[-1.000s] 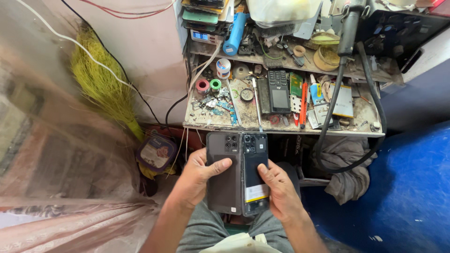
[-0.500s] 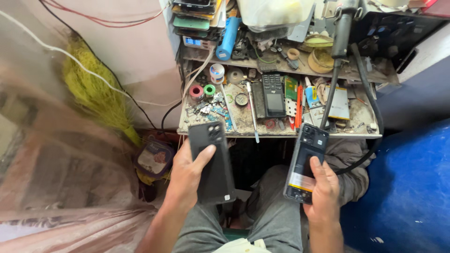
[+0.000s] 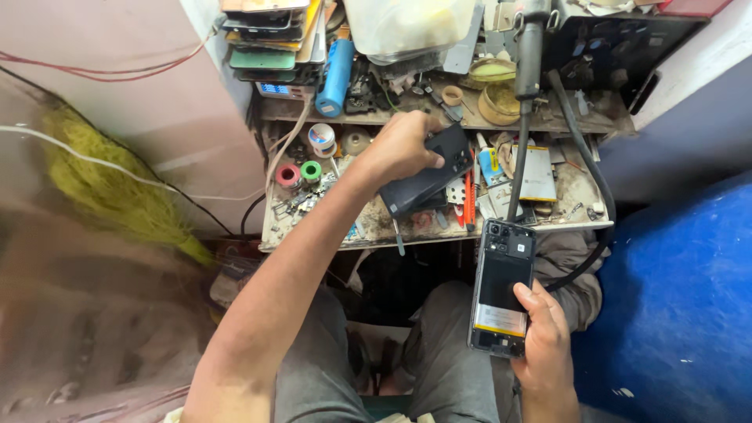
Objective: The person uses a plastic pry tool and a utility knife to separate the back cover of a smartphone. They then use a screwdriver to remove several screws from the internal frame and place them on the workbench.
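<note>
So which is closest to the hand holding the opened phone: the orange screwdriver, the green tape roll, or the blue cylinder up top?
From the right hand, in the head view:
1. Orange screwdriver, on the bench just above and left of the opened phone.
2. Green tape roll, further left on the bench, beside the red one.
3. Blue cylinder, up on the back shelf, farthest.
</note>
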